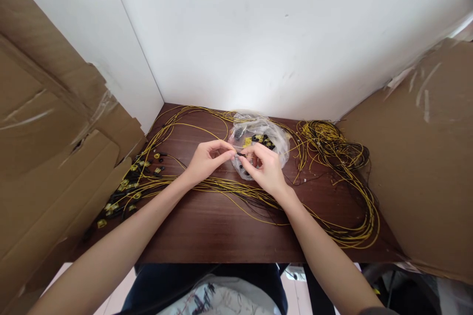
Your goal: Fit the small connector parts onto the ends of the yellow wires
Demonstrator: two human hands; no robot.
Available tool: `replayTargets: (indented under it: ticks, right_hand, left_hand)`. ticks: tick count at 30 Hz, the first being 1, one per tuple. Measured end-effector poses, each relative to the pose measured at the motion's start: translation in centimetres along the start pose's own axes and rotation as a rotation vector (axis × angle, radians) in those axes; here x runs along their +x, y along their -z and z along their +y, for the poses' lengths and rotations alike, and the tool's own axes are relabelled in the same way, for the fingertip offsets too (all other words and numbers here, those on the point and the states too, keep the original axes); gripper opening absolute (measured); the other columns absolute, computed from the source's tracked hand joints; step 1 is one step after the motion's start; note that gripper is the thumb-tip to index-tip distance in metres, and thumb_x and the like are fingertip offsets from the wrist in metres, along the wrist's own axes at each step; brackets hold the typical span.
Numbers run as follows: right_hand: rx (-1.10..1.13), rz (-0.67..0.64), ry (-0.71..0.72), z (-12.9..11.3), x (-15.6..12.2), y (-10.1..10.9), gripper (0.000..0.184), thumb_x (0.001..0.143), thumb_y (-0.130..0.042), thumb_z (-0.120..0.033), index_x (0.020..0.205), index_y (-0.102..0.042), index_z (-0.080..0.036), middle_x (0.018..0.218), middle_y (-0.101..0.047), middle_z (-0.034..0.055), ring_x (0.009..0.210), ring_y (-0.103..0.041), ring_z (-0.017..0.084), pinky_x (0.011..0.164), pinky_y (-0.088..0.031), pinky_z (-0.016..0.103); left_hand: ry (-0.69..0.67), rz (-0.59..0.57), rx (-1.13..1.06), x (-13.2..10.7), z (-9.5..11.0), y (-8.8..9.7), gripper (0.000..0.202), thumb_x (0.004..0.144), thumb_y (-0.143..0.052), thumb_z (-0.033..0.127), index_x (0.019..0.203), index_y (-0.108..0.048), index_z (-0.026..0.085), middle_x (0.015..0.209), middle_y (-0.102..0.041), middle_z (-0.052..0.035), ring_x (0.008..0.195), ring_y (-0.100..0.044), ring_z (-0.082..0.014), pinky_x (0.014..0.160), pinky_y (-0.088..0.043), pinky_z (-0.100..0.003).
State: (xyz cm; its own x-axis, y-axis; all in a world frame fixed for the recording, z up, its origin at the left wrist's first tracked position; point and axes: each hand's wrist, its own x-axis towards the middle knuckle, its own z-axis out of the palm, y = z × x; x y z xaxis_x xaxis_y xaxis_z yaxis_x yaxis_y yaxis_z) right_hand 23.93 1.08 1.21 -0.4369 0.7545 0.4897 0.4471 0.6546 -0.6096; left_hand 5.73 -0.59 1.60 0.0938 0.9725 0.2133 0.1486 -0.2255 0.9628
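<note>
Over the table's middle, my left hand [209, 160] and my right hand [264, 165] meet fingertip to fingertip. Between them is a small black piece [240, 154], pinched by the thumb and fingers of my right hand. My left thumb and forefinger are pressed together at its left end; what exactly they grip is too small to make out. A thin yellow wire seems to run off to the right of my right hand. Just behind the hands, a clear plastic bag [280, 137] lies with its mouth open, and small black and yellow parts [263, 141] show inside.
Long yellow and black wires [225, 185] cross the brown table [207, 241] below my hands. A tangled wire bundle [325, 138] lies at right. Several wire ends with yellow and black connectors [125, 184] lie at left. Cardboard walls [417, 157] flank the table; a white wall [236, 34] stands behind.
</note>
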Motion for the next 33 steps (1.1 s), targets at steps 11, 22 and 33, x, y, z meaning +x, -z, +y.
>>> replayTargets:
  ticks: [11, 22, 33]
  right_hand:
    - [-0.010, -0.017, 0.009, -0.03, -0.01, -0.08, 0.011, 0.085, -0.054, -0.025, 0.089, -0.061, -0.019, 0.070, -0.052, -0.0005, 0.056, -0.046, 0.010, 0.056, -0.039, 0.024]
    - [-0.023, -0.010, 0.013, 0.07, -0.04, -0.23, 0.011, 0.085, -0.054, -0.024, 0.089, -0.061, -0.018, 0.072, -0.052, 0.0000, 0.056, -0.045, 0.010, 0.056, -0.038, 0.024]
    - [-0.024, -0.035, 0.027, 0.19, -0.10, -0.51, 0.009, 0.085, -0.054, -0.023, 0.088, -0.060, -0.018, 0.073, -0.052, -0.0006, 0.057, -0.045, 0.009, 0.057, -0.038, 0.023]
  left_hand:
    - [-0.008, 0.018, 0.011, 0.01, -0.42, -0.15, 0.016, 0.075, -0.064, 0.030, 0.074, -0.067, 0.014, 0.073, -0.067, -0.0039, 0.068, -0.060, -0.0138, 0.068, -0.047, -0.025]
    - [0.077, -0.038, -0.134, -0.07, -0.45, -0.73, 0.016, 0.075, -0.065, 0.029, 0.077, -0.063, 0.013, 0.066, -0.064, -0.0006, 0.059, -0.055, -0.0092, 0.060, -0.044, -0.021]
    - [0.070, -0.078, -0.042, 0.03, -0.57, -0.62, 0.024, 0.081, -0.056, 0.033, 0.070, -0.061, 0.013, 0.063, -0.062, -0.0008, 0.053, -0.045, -0.0071, 0.053, -0.038, -0.019]
